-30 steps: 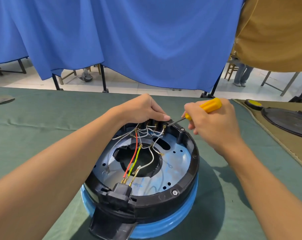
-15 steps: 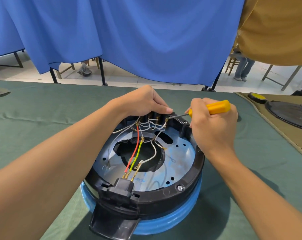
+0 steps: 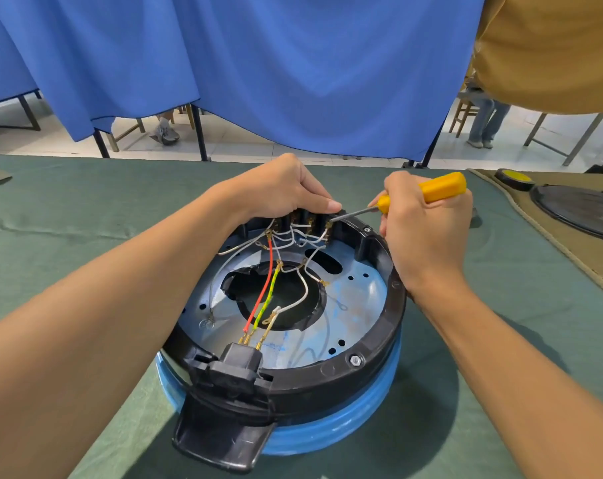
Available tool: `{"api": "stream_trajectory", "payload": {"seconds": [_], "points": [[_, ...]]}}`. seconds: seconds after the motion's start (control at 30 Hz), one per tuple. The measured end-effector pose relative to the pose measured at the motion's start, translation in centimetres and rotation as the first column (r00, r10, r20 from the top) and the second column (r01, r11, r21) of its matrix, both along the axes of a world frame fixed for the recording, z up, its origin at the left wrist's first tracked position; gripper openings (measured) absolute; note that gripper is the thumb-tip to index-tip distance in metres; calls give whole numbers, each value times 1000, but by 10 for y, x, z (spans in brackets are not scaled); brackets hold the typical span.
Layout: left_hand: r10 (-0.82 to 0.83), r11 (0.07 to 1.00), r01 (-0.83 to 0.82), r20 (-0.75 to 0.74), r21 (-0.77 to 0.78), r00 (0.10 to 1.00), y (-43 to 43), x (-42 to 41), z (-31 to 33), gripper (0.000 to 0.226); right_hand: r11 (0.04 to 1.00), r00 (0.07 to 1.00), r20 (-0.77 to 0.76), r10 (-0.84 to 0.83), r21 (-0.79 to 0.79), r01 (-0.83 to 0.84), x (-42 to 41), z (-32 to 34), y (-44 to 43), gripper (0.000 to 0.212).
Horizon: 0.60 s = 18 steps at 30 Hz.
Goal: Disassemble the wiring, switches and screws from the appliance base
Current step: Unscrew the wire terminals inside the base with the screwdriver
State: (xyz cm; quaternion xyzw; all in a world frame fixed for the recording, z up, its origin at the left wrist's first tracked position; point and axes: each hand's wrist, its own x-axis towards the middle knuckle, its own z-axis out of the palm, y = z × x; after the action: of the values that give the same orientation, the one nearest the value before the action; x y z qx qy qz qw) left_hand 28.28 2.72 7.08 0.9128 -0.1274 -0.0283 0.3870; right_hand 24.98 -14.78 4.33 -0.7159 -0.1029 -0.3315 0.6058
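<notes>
Appliance base (image 3: 379, 344), mid-table nr near edge: L hand (image 3: 279, 191) is gripping the far-rim switch block (image 3: 310, 223) to steady it while R hand (image 3: 428, 233), fisted round the screwdriver (image 3: 441, 186), is working its tip at a terminal.

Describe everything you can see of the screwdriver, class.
The screwdriver has a yellow-orange handle that looks plastic and a thin grey metal shaft. The right hand grips the handle. The tool lies nearly level, handle to the right, tip pointing left and slightly down at the switches on the far rim of the black base, close to the left hand holding them.
</notes>
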Motion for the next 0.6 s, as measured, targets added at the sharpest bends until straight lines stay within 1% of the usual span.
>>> {"api": "stream_trajectory", "payload": {"seconds": [0.13,0.2,0.37,0.47,0.57,0.6], "points": [[11,1000,-11,11,19,1000,0,0,0,6,991,992,124,0,-129,16,-5,4,5,40],[16,1000,-16,14,21,1000,0,1,-1,6,985,989,142,26,-171,-1,-6,6,6,39],[0,1000,0,8,5,1000,1,1,-1,6,994,996,0,87,-71,-87,-1,6,3,37],[-1,1000,1,3,4,1000,0,1,-1,6,993,995,0,105,-57,-104,-1,5,3,37],[-8,1000,8,0,0,1000,0,1,-1,7,997,997,10,73,12,-73,-4,3,3,37],[-9,1000,9,1,1,1000,0,1,-1,7,998,998,18,54,10,-54,-4,3,2,37]]}}
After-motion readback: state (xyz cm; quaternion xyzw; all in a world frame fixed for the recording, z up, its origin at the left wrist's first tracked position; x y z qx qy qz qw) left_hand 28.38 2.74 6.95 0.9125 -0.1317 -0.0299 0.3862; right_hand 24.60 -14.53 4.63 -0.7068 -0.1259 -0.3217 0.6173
